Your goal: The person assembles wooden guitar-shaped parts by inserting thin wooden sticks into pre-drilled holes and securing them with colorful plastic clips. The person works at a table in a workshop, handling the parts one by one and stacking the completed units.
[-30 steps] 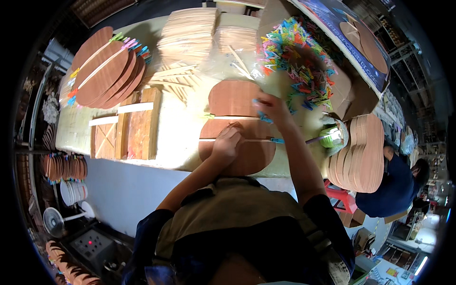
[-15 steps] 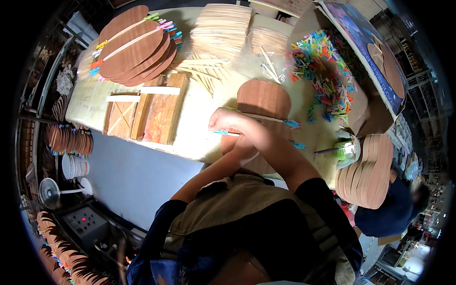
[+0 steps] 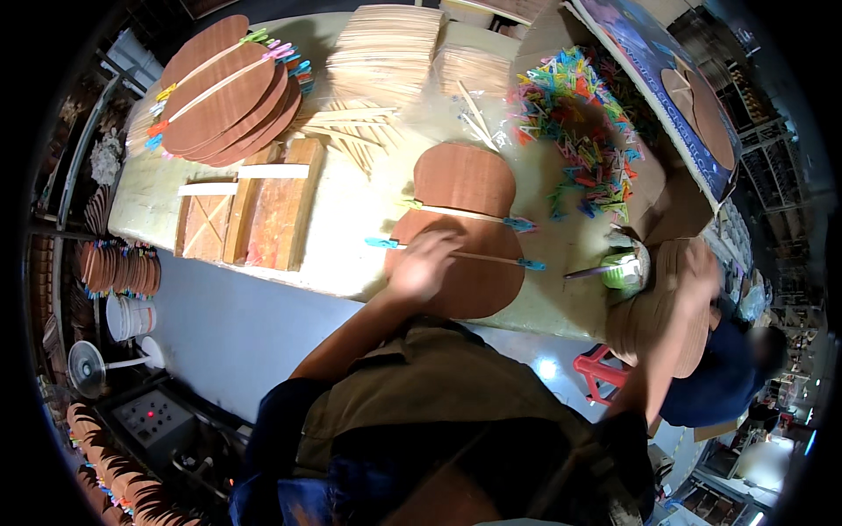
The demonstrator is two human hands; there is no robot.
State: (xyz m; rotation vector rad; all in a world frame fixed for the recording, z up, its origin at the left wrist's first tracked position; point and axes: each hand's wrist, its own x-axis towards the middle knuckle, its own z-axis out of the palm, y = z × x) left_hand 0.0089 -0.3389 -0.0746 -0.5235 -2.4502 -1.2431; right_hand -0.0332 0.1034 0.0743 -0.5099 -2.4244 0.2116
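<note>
In front of me lies a thin brown wooden ukulele-shaped panel [image 3: 467, 175], with two pale wooden strips across it. The upper strip [image 3: 463, 212] is pinched by a yellow-green clothespin [image 3: 410, 203] and a blue clothespin [image 3: 519, 224]. Blue clothespins sit at both ends of the lower strip [image 3: 488, 258]. My left hand [image 3: 424, 268] rests on the panel's lower left, fingers stretched over the lower strip. At the far right, my right hand [image 3: 698, 273] touches a stack of similar bare panels [image 3: 645, 326]; motion blurs its fingers.
Loose coloured clothespins [image 3: 605, 167] heap beside an open cardboard box [image 3: 680, 206]. A cup with a green tool [image 3: 624, 270] stands near the panel stack. Wooden jigs [image 3: 281, 206], wood strips [image 3: 386, 39] and clipped panels [image 3: 224, 96] occupy the left and back. A person [image 3: 719, 377] is at right.
My right hand has left the lower strip's left end and swung right to the panel stack. My left hand has come up onto the panel; the forearms no longer cross.
</note>
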